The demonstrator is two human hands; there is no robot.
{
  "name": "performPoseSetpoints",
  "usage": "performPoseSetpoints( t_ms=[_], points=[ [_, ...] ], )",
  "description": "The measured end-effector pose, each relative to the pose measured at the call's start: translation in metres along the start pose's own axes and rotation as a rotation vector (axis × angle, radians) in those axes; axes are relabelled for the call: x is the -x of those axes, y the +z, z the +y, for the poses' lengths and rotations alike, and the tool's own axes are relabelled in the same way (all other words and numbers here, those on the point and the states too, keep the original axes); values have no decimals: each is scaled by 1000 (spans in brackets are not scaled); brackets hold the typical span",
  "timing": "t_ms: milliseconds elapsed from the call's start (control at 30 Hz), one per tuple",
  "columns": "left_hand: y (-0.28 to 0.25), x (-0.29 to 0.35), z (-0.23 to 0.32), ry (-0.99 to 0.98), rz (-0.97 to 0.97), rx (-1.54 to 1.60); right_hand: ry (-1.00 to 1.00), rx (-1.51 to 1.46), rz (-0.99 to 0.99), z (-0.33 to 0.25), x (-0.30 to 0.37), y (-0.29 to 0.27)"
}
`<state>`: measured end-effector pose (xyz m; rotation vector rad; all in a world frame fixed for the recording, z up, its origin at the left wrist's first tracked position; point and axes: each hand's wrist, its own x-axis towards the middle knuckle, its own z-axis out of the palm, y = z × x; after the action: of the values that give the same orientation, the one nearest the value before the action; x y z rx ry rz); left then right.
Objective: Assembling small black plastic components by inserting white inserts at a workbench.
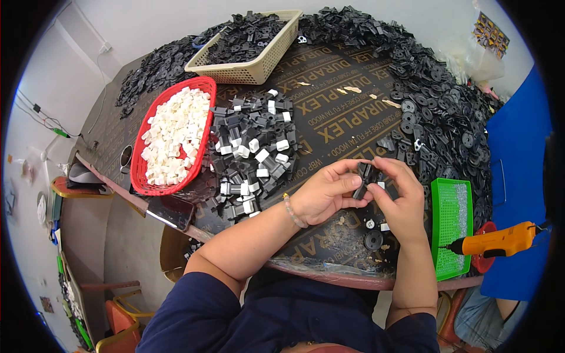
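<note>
Near the front of the table, my left hand (pixel 329 187) and my right hand (pixel 401 194) meet around a black plastic part (pixel 366 175). Fingers of both hands are closed on it, and they hide some of its shape. Below my hands lie a black round disc (pixel 373 240), a small white ring-like piece (pixel 370 224) and a small white block (pixel 385 227). To the left of my left hand spreads a pile of black parts with white pieces fitted on them (pixel 253 156).
A red basket of white pieces (pixel 212 97) stands left, a beige basket of black parts (pixel 259 72) behind it. Loose black parts (pixel 435 94) heap along the back and right. At right are a green tray (pixel 436 229) and an orange electric screwdriver (pixel 500 239). A phone (pixel 170 213) lies at the left edge.
</note>
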<state>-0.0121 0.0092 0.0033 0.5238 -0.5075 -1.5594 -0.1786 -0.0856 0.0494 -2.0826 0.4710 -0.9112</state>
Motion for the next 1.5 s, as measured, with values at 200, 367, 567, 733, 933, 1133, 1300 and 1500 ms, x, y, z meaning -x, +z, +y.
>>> performPoseSetpoints(
  t_ms=[200,367,567,733,933,1133,1300,1500],
  points=[
    [3,3,10,-70,-25,21,201,-272,-48,4,-4,-6],
    [-3,2,4,-148,-84,36,344,-489,-218,6,-3,-9],
    [7,2,-7,268,119,-596,424,-635,-66,27,-3,-8],
    [2,2,-11,299,184,-727,385,-584,-98,24,-2,-4],
    [6,5,-11,344,235,-703,380,-586,-94,22,-2,-1],
    [8,3,-14,378,229,-674,360,-652,-35,20,-1,1],
    [7,3,-9,366,257,-709,371,-614,-50,17,-3,-2],
    [6,5,-6,435,293,-880,366,-570,-82,14,-3,-5]
  ],
)
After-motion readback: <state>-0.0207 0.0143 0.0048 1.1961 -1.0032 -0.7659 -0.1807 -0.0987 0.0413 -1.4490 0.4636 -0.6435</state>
